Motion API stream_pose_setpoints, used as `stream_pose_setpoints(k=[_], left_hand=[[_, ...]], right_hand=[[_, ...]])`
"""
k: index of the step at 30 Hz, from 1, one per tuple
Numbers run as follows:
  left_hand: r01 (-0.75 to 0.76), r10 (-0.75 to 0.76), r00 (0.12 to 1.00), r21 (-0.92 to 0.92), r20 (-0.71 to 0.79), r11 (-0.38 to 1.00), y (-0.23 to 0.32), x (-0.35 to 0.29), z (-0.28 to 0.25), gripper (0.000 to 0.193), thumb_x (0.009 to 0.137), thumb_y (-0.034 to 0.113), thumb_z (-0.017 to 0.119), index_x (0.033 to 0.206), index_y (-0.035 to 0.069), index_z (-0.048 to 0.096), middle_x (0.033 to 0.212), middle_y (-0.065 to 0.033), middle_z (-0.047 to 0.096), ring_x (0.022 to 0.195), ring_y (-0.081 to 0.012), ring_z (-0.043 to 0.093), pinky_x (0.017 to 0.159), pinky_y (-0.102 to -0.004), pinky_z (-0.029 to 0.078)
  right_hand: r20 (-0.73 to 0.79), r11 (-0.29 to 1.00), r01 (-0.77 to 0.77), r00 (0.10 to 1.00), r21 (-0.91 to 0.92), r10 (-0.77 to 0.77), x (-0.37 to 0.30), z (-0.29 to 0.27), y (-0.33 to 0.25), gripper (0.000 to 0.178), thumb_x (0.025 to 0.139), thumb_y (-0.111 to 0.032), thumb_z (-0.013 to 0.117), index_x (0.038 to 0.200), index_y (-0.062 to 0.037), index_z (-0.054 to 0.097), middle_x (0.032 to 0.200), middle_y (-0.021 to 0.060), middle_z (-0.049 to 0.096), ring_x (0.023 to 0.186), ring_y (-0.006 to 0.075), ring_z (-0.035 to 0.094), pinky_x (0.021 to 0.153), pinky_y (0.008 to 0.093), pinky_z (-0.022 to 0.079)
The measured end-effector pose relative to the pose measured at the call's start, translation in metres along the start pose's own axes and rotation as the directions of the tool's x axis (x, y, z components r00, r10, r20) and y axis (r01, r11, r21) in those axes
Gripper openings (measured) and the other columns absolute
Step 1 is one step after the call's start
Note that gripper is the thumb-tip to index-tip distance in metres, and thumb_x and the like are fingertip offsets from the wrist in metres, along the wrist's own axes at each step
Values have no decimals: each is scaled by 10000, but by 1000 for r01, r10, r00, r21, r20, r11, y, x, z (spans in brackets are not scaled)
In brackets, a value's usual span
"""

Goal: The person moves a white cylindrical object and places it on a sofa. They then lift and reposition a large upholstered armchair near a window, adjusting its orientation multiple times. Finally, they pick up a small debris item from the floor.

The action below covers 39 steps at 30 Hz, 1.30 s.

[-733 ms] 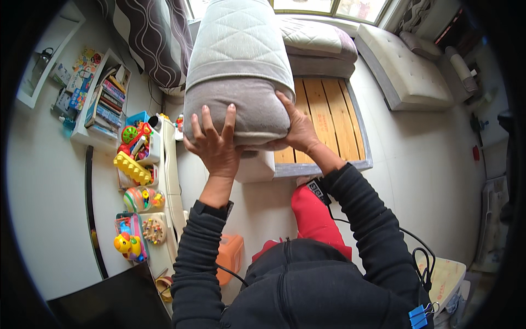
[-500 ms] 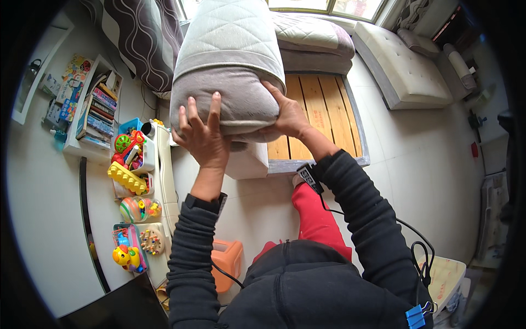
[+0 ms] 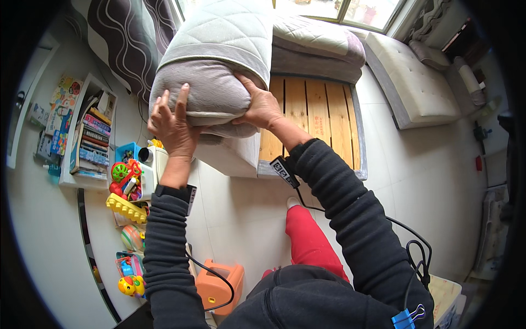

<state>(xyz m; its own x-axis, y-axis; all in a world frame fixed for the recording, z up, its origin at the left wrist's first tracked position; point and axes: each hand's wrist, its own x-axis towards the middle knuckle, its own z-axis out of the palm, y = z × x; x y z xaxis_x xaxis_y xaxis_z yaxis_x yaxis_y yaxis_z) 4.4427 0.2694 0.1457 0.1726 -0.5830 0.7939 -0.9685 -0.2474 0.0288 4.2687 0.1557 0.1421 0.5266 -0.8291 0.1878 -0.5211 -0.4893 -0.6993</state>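
Observation:
A thick grey plush sofa cushion (image 3: 205, 82) lies lengthwise at upper left, its rounded end toward me. A pale quilted cover (image 3: 222, 35) wraps its upper part, the hem running across just above my fingers. My left hand (image 3: 174, 123) grips the left of the cushion's end, fingers spread over the plush. At the right corner, my right hand (image 3: 260, 104) clasps the cushion, thumb on top and the other fingers partly hidden at its side. Below the cushion stands a pale sofa side panel (image 3: 233, 156), next to a wooden slatted base (image 3: 312, 120).
Toys, including a yellow duck (image 3: 131, 285), line the left side below a bookshelf (image 3: 96, 131). An orange stool (image 3: 219, 288) stands near my legs. At upper right is a tufted sofa section (image 3: 413, 79). A black cable (image 3: 408, 227) hangs by my right arm.
The cushion's end and both hands appear farther left and slightly higher in view. The whole scene has shifted too, with the stool lower. Both hands keep their hold.

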Motion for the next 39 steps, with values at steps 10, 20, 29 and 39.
stream_pose_setpoints(k=[10, 20, 29, 39], left_hand=[[-26, 15, 987, 67, 159, 997, -62, 90, 72, 1078, 403, 319, 853, 1330, 344, 304, 1291, -30, 359, 1234, -258, 321, 975, -458, 263], [-25, -1, 966, 98, 257, 995, -96, 106, 87, 1133, 397, 327, 861, 1348, 343, 245, 1329, -39, 326, 1258, -241, 289, 993, -475, 231], [-86, 82, 977, 9, 199, 996, -103, 111, 89, 1155, 360, 332, 865, 1352, 313, 274, 1357, -31, 339, 1281, -227, 285, 977, -482, 232], [-111, 101, 978, 47, 184, 993, -90, 114, 79, 1136, 396, 186, 869, 1366, 276, 286, 1346, -77, 355, 1248, -290, 356, 959, -433, 368]], right_hand=[[-62, 997, -57, 997, -42, 54, 117, 32, -16, 1041, 483, -270, 795, 1376, -356, 268, 962, 240, 562, 895, 356, 592, 795, 421, 496], [103, 996, -37, 994, -75, 45, 124, 33, -17, 1220, 503, -350, 820, 1412, -361, 7, 1134, 323, 410, 1059, 416, 499, 867, 453, 453], [218, 805, -429, 811, -410, 543, -87, -48, 182, 912, 627, -371, 766, 1377, -249, 261, 1171, 204, 503, 1096, 357, 495, 889, 470, 431], [16, 272, -937, 275, -218, 961, -430, -113, 305, 665, 639, -413, 740, 1165, -47, 564, 1160, 185, 566, 1084, 311, 538, 927, 364, 427]])
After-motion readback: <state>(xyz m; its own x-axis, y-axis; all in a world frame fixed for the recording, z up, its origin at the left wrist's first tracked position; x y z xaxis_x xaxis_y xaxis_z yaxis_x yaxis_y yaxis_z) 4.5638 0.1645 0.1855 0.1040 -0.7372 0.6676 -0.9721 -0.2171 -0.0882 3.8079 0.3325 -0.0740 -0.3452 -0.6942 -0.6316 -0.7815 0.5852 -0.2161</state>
